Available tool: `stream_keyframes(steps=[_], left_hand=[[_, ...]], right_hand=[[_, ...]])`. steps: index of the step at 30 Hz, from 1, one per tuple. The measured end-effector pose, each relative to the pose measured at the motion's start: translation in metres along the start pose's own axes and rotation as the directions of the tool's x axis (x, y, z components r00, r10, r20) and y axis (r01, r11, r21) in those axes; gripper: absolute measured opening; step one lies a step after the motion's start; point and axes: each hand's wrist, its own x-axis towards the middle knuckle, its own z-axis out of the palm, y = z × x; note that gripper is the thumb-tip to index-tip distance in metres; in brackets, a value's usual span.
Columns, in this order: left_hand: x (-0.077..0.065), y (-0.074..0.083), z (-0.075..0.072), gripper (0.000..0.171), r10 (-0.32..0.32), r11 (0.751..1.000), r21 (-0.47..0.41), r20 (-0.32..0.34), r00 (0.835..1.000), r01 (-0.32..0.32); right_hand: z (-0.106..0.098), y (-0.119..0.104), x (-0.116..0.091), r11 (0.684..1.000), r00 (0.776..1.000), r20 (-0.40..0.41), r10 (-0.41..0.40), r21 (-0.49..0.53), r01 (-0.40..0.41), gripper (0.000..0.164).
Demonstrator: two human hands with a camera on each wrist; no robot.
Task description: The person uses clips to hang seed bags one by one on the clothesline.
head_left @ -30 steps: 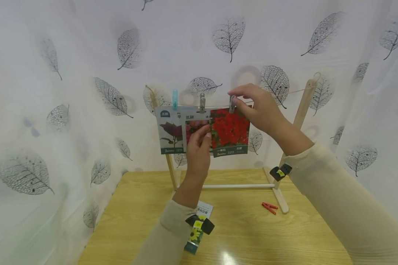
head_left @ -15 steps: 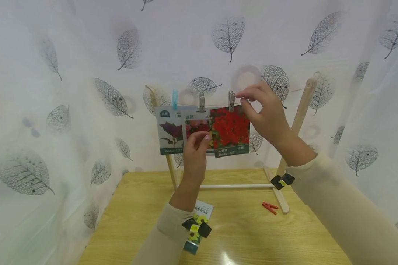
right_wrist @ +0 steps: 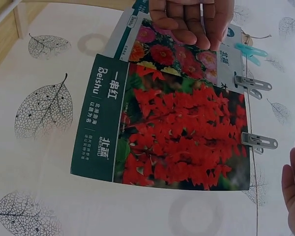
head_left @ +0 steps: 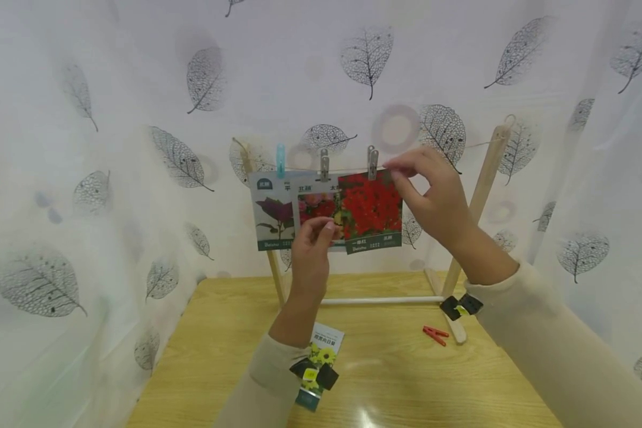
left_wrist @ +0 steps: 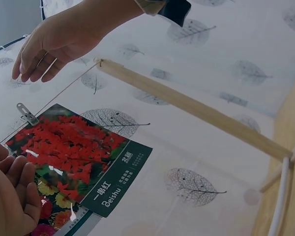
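Three flower seed packets hang in a row from a string. The red-flowered packet (head_left: pixel 371 205) is held at its top by a metal clip (head_left: pixel 373 163). Left of it, another metal clip (head_left: pixel 324 165) holds a packet of mixed pink and red blooms (right_wrist: pixel 174 54). The leftmost packet, with a purple flower (head_left: pixel 273 214), hangs under a light blue clothespin (head_left: pixel 280 160). My left hand (head_left: pixel 310 255) is in front of the middle packet, fingers loosely bent around nothing. Just beside the red packet's clip and top right corner, my right hand (head_left: pixel 433 196) hovers with relaxed fingers, apart from the packet in both wrist views.
The string runs between wooden posts, the right post (head_left: pixel 481 190) leaning outward, with a white bar (head_left: pixel 382 301) joining them low down. On the wooden table (head_left: pixel 396 380) lie a red clothespin (head_left: pixel 435 335) and a yellow-flowered packet (head_left: pixel 326 340), partly behind my left wrist. A leaf-print curtain (head_left: pixel 299 71) hangs behind.
My right hand has let go of the metal clip on the red-flowered packet and shifted right. My left hand has drifted slightly down and left. The packet stays hanging.
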Motion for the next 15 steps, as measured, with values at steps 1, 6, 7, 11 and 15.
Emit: stream_keyframes(steps=[1, 6, 7, 11, 15], left_hand=[[-0.001, 0.000, 0.000, 0.021, -0.004, 1.000, 0.011, 0.001, 1.000, 0.004], [-0.003, 0.000, -0.003, 0.020, -0.027, 0.998, 0.048, 0.002, 1.000, 0.026], [-0.003, 0.000, -0.004, 0.019, -0.032, 0.998, 0.048, 0.003, 0.999, 0.031], [-0.004, 0.000, -0.006, 0.018, -0.042, 0.998, 0.049, -0.003, 0.999, 0.042], [-0.004, -0.001, -0.008, 0.018, -0.040, 0.998, 0.052, -0.006, 0.999, 0.040]], right_hand=[[0.000, -0.001, -0.001, 1.000, 1.000, 0.000, 0.002, 0.000, -0.002, 0.019], [0.000, -0.002, -0.008, 0.999, 1.000, 0.009, 0.007, 0.035, -0.007, 0.020], [-0.001, -0.002, -0.009, 0.999, 1.000, 0.012, 0.005, 0.044, -0.006, 0.020], [-0.001, 0.000, -0.014, 0.998, 1.000, 0.013, 0.003, 0.065, -0.003, 0.021], [-0.001, 0.001, -0.020, 0.997, 1.000, 0.022, 0.015, 0.075, -0.016, 0.021]])
